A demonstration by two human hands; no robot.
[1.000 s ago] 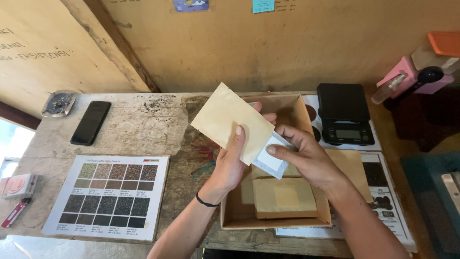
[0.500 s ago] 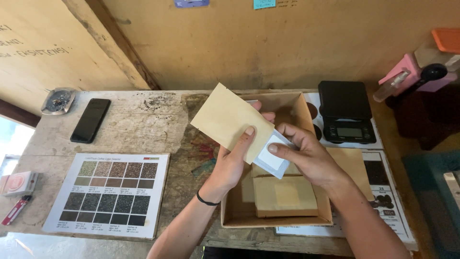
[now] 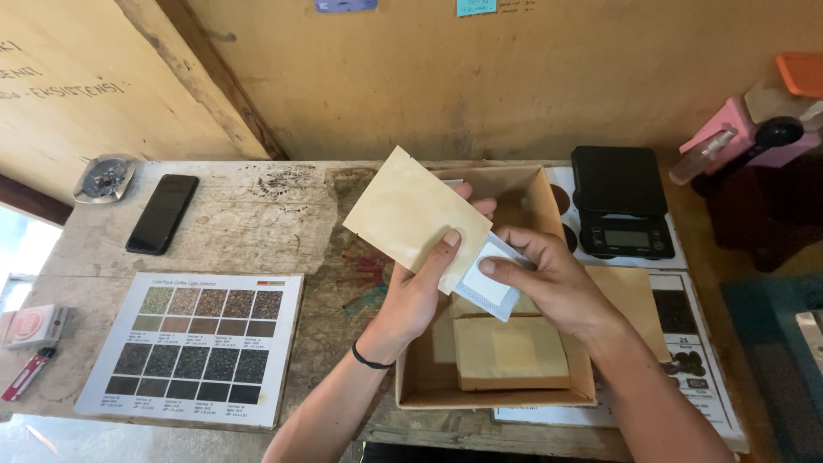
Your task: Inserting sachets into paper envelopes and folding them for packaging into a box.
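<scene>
My left hand grips a tan paper pouch by its lower corner and holds it tilted above a cardboard box. My right hand pinches a small white sachet against the pouch's lower right edge, partly tucked behind it. Both hands hover over the open box, in which more tan pouches lie flat. A black band sits on my left wrist.
A black scale stands right of the box on a printed sheet. On the wooden table lie a colour chart card, a black phone, a round ashtray and a red lighter. Pink and orange items sit far right.
The hands, pouch and sachet have stayed almost in place over the box; the white sachet has slid slightly further behind the pouch.
</scene>
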